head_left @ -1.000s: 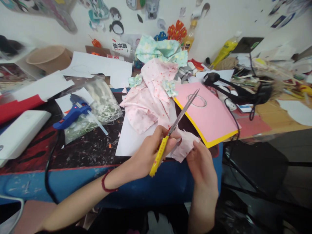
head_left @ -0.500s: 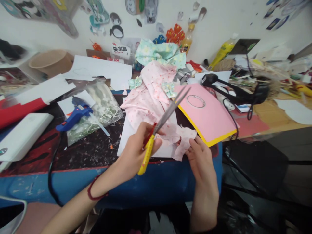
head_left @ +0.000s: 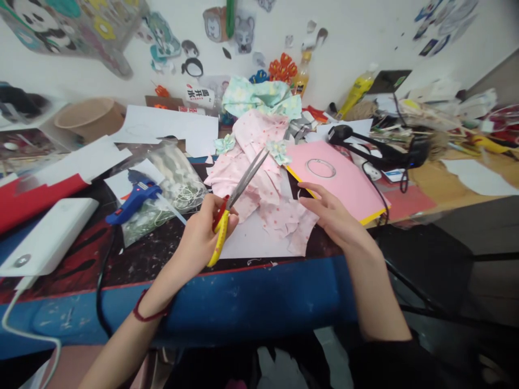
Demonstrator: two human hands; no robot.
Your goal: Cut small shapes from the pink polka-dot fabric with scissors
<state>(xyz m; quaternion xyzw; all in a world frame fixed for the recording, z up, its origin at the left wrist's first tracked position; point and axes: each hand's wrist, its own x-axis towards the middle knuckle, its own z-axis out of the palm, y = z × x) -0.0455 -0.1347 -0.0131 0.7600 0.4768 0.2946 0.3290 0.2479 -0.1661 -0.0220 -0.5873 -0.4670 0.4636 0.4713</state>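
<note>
**Scissors lifted clear, fabric laid flat**

Since a second ago the left hand (head_left: 200, 237) has swung the scissors (head_left: 235, 202) leftward off the pink fabric scrap (head_left: 290, 224), which now lies near the table's front edge (head_left: 243, 270). The left hand grips the handles, blades slightly parted; the right hand (head_left: 330, 213), fingers spread, rests on the scrap. Press the cloth taut before cutting.

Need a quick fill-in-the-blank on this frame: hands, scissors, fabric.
1. The left hand grips scissors with ____ handles.
2. The right hand lies open beside the dotted ____ fabric.
3. The blue glue gun rests on a clear ____.
4. A metal ring lies on the ____ card.

Missing words: yellow; pink; bag; pink
</note>
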